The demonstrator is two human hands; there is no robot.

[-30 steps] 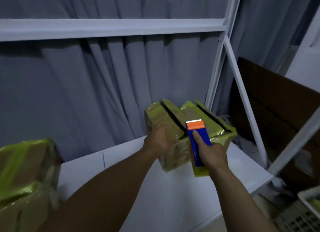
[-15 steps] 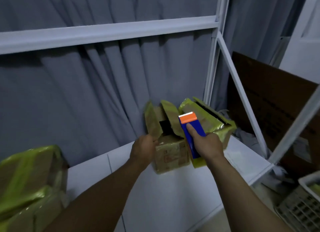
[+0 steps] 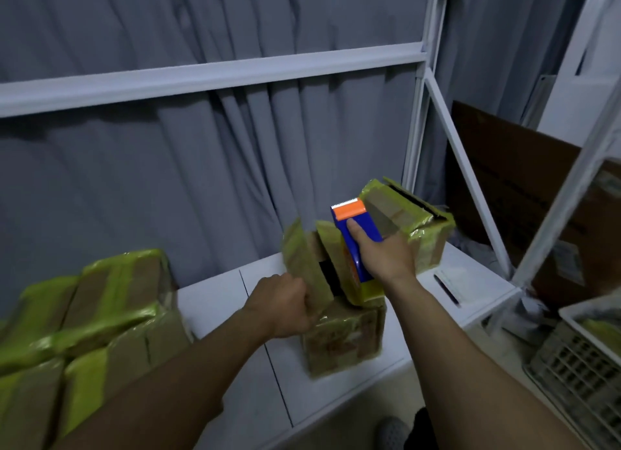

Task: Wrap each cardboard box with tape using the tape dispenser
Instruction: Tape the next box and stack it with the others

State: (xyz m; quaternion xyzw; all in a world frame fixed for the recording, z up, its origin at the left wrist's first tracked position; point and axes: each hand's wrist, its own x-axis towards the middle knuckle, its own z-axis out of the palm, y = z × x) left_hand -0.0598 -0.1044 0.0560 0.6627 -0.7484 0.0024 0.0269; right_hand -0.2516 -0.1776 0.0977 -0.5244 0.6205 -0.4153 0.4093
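My left hand grips the left top flap of a cardboard box standing near the front edge of the white shelf. The box's flaps stand up, with yellow-green tape on them. My right hand holds a blue tape dispenser with an orange top and a toothed blade, just above that box's right flap. Behind it, a second cardboard box with yellow-green tape and an open slot on top rests at the shelf's back right.
Several taped boxes are stacked at the left of the shelf. A grey curtain hangs behind. White frame bars rise at the right, with a brown cardboard sheet beyond and a white crate low at the right.
The box in my left hand has come forward and down from beside the second box to the shelf's front. The view has tilted lower, showing more of the stack at the left.
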